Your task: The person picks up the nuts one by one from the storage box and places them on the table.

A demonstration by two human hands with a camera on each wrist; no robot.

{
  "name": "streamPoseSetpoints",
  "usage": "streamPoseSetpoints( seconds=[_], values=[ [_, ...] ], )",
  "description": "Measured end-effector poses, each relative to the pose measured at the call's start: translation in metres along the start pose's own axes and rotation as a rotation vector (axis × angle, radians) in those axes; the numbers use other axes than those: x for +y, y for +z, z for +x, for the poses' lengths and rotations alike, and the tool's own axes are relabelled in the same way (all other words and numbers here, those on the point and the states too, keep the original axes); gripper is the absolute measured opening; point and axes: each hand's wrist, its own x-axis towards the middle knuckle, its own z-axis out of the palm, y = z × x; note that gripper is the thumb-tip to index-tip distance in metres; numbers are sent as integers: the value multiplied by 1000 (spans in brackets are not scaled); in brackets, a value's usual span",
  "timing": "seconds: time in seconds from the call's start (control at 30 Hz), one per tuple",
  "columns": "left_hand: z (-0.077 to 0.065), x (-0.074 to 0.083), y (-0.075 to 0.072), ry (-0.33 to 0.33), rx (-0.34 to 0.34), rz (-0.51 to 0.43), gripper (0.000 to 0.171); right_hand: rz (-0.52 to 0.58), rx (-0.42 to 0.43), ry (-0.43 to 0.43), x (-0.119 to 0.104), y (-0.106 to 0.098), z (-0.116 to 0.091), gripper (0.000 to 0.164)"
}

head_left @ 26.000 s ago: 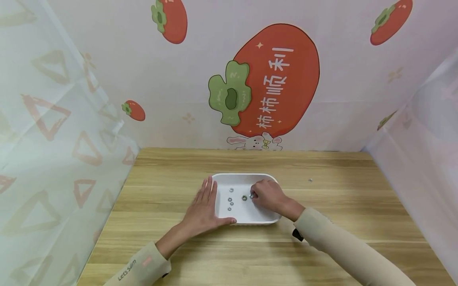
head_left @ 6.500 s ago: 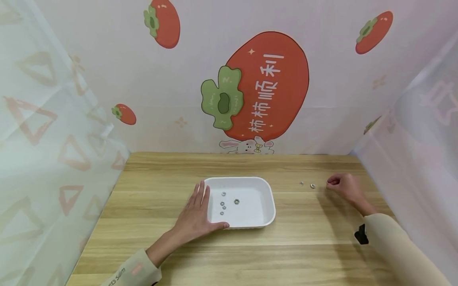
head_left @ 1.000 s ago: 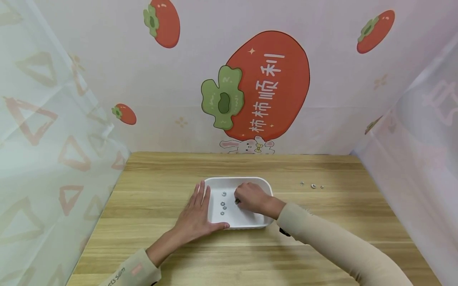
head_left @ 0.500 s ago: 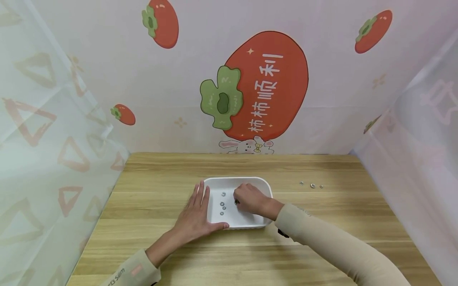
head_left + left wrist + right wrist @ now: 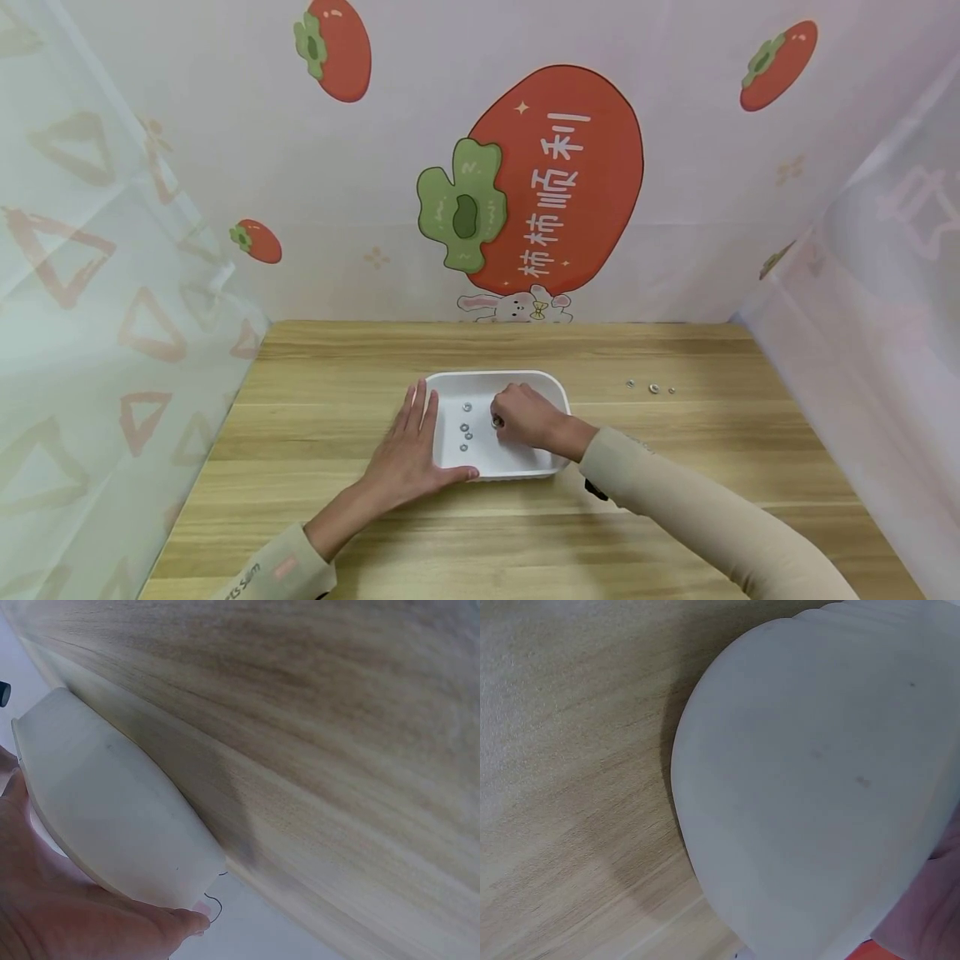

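A white tray (image 5: 532, 475) sits on the wooden table. My left hand (image 5: 408, 442) lies along its left end with straight fingers, the thumb over the front rim; in the left wrist view that hand (image 5: 82, 900) rests against the tray wall (image 5: 120, 802). Inside the tray my right hand (image 5: 525, 415), fingers curled, pinches a large hex nut (image 5: 497, 422), partly covered by the fingertips. Several smaller silver nuts (image 5: 464, 427) lie in the tray's left part. In the right wrist view the tray's outer wall (image 5: 802, 772) hides most of the right hand (image 5: 926, 915).
Three small metal pieces lie in a row on the table at the right: a small one (image 5: 630, 384), a larger one (image 5: 654, 388) and a tiny one (image 5: 672, 390). A printed cloth backdrop (image 5: 337, 292) stands behind the table, with cloth at both sides.
Since 6.5 s ago, my right hand has left a small piece at the row's right end and come into the tray to the large nut. Over the last second both hands stay nearly still.
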Motion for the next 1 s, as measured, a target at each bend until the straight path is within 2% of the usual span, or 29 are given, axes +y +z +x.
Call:
streamPoseSetpoints(
  seconds=[0.4, 0.6, 1.0],
  values=[
    [-1, 1, 0, -9, -7, -7, 136, 51, 98, 17, 5, -14, -6, 9],
    [0, 0, 0, -9, -6, 3, 136, 165, 172, 34, 5, -22, -12, 7],
    [0, 0, 1, -10, -6, -8, 137, 350, 278, 92, 8, -21, -22, 9]
  ],
)
